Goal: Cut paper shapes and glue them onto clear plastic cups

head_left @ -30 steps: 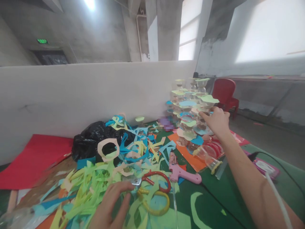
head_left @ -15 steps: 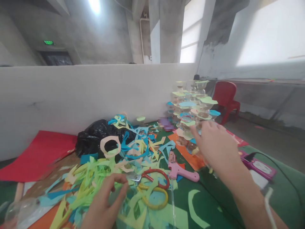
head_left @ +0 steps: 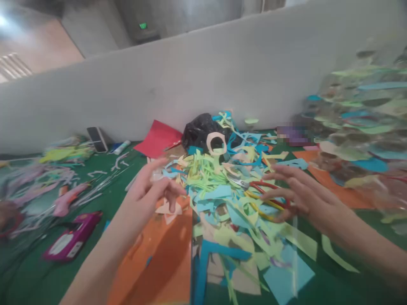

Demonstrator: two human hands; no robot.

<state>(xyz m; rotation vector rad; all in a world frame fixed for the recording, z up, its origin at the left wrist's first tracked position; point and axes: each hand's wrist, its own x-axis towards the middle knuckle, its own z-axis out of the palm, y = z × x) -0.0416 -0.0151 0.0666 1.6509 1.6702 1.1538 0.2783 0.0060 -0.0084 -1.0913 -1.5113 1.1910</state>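
Observation:
My left hand [head_left: 152,186] hovers over an orange sheet [head_left: 168,254], fingers loosely bent and apart. A clear plastic piece [head_left: 157,174], blurred, lies just behind its fingers; I cannot tell whether they touch it. A cut peach paper piece [head_left: 170,208] is below the fingertips. My right hand [head_left: 299,195] is spread above the scissors [head_left: 267,212], which have red and yellow handles; whether it touches them is unclear. Around the scissors lies a heap of green, blue and peach paper scraps [head_left: 206,173]. A clear glue stick [head_left: 295,262] shows below my right hand.
At right stands a blurred stack of clear cups and paper discs [head_left: 365,114]. A black plastic bag [head_left: 199,131] and red sheet [head_left: 160,137] lie by the white partition [head_left: 152,93]. To the left are a pink glue gun [head_left: 68,199], purple box [head_left: 74,237] and another person's hand [head_left: 8,218].
My view has swung left. My right hand has left the cup stack and is now above the scissors. My left hand has moved left, from the scraps to over the orange sheet.

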